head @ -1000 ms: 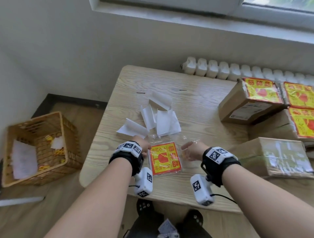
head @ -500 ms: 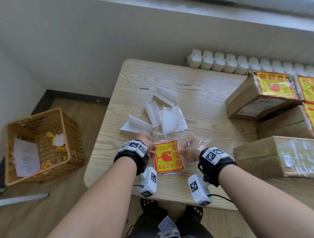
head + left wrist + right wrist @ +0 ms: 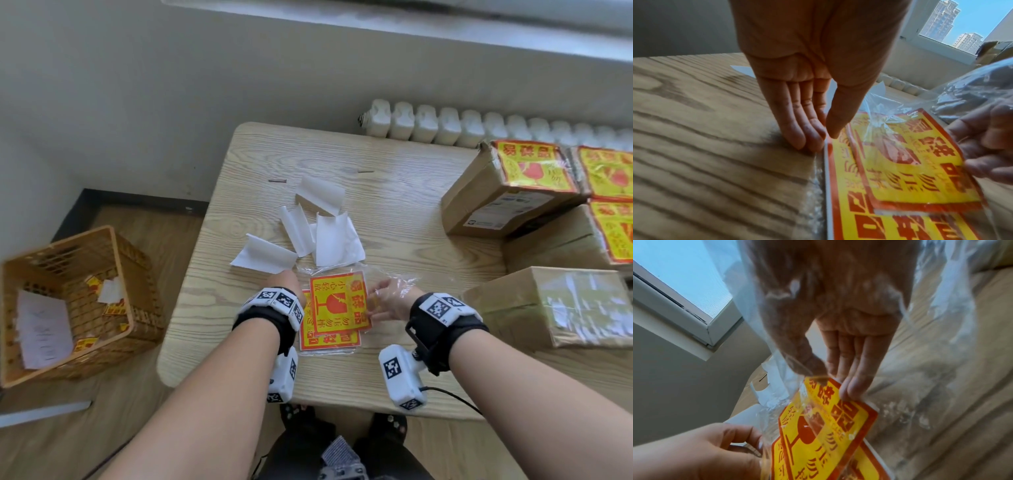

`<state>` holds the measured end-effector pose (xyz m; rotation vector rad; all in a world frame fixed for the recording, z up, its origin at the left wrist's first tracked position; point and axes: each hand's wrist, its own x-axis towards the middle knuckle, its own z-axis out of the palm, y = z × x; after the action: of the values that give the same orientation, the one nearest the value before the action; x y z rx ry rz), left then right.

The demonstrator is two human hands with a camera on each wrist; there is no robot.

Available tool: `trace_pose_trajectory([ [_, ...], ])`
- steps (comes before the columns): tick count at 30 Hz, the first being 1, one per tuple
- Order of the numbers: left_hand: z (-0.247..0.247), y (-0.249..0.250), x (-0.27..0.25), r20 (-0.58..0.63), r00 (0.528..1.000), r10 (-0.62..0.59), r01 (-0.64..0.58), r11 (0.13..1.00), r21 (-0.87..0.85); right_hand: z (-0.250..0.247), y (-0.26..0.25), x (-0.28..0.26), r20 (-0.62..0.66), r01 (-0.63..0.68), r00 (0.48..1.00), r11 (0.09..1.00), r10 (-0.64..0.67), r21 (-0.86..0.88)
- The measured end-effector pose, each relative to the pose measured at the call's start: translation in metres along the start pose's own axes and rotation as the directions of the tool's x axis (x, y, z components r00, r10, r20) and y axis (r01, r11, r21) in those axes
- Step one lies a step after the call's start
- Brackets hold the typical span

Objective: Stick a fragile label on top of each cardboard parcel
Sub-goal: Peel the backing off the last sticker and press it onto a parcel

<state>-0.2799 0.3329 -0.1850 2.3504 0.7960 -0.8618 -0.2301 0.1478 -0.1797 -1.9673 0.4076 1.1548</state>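
On table, near edge: clear plastic bag (image 3: pixel 383 284) over fragile-label stack (image 3: pixel 329 337).
Right hand (image 3: pixel 390 303): thumb and fingers pinch top fragile label (image 3: pixel 339 301), half drawn out.
Left hand (image 3: pixel 286 282): straight fingers press table (image 3: pixel 394 212) beside stack.
Right side: unlabelled cardboard parcel (image 3: pixel 561 308).

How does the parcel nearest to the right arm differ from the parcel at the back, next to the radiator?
The near parcel has no fragile label on top, only shiny clear tape; the far parcel already has a yellow and red label on top. A white printed slip shows on the far parcel's side; none shows on the near parcel. Both are brown cardboard boxes on the table.
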Motion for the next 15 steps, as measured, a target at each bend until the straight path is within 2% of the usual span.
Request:
trace_pose_trajectory([
  [2, 0.000, 0.001, -0.002, -0.061, 0.997, 0.039, -0.035, 0.998, 0.054, -0.002, -0.002, -0.004, -0.009, -0.013, 1.000, 1.000, 0.013, -0.029],
  [6, -0.009, 0.011, -0.005, -0.097, 0.993, 0.063, -0.062, 0.998, 0.007, -0.009, -0.004, -0.005, -0.048, 0.008, 0.999, 0.988, -0.016, -0.157],
  [11, -0.027, 0.033, -0.014, -0.107, 0.985, 0.137, -0.153, 0.977, -0.151, -0.021, -0.014, -0.024, -0.108, 0.117, 0.982, 0.950, -0.154, -0.290],
  [15, -0.038, 0.059, -0.026, -0.102, 0.960, 0.259, -0.275, 0.939, -0.206, -0.034, -0.025, -0.051, -0.119, 0.200, 0.957, 0.900, -0.263, -0.386],
])
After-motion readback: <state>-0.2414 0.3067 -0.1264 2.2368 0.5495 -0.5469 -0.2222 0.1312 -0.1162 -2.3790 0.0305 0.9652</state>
